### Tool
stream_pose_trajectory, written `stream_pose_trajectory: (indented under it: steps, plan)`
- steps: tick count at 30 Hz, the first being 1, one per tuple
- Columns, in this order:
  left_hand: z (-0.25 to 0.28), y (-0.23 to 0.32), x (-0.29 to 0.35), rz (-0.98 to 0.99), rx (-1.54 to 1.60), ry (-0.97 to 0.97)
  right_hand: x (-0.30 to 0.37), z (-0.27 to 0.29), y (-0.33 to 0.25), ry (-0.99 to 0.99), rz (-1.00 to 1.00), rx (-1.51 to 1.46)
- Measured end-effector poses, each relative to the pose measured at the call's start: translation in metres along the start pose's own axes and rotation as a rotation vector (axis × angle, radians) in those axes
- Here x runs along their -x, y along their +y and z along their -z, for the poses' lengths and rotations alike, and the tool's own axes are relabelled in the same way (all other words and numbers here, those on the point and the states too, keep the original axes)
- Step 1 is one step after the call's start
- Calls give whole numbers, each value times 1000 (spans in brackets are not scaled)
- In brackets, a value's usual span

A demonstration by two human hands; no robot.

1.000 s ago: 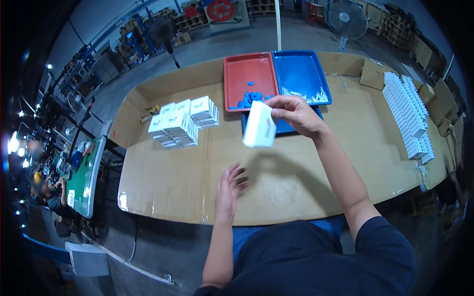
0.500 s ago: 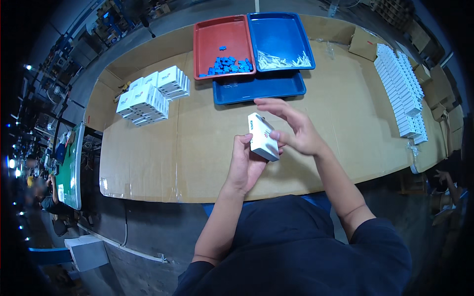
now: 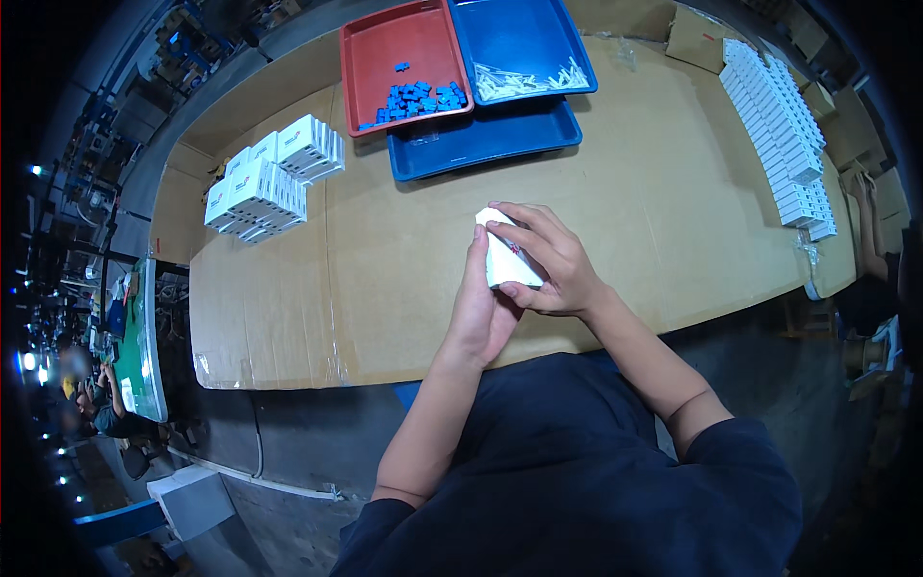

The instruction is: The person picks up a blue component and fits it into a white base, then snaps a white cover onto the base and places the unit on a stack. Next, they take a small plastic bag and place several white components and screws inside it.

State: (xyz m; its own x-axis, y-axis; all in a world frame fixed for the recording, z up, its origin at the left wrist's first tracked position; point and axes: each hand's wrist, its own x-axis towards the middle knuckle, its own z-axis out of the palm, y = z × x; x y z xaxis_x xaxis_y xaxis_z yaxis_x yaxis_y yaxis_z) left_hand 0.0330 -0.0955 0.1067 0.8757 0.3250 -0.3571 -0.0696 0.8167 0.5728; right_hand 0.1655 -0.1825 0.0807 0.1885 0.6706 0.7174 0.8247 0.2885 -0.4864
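Seen from the head camera, a dim workshop with a dark grey floor (image 3: 298,452) surrounds a wide worktable (image 3: 404,308) covered in brown cardboard, with upright cardboard walls along its far side. At the left edge of the view stands a green-topped bench (image 3: 137,327), with a co-worker (image 3: 113,418) beside it; at the right edge, another person's forearm (image 3: 870,231) shows.

Near the person's body, above the table's near part, is a small white rectangular box (image 3: 504,262), tilted. The left hand (image 3: 484,313) supports it from below and the left, thumb along its side. The right hand (image 3: 562,264) closes narrowly around it too, fingers curled over its far end and thumb at its near end, so both hands hold the box.

Beyond them, a red plastic tray (image 3: 380,58) carries small blue pieces (image 3: 413,99), beside a blue plastic tray (image 3: 524,34) of slender white pieces (image 3: 529,82). A second blue tray (image 3: 490,146) lies partly under both. White boxes are stacked at left (image 3: 269,183); long rows of white boxes (image 3: 777,139) line the right.
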Motion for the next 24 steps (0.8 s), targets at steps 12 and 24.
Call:
stream_pose_trajectory:
  steps: [12, 24]
  plan:
    - [11, -13, 10, -190, -6, 5, 8, -24, 5, -38, 31, -63]
    - [22, -11, 8, -234, -94, 12, 0, -29, 12, -71, 166, -73]
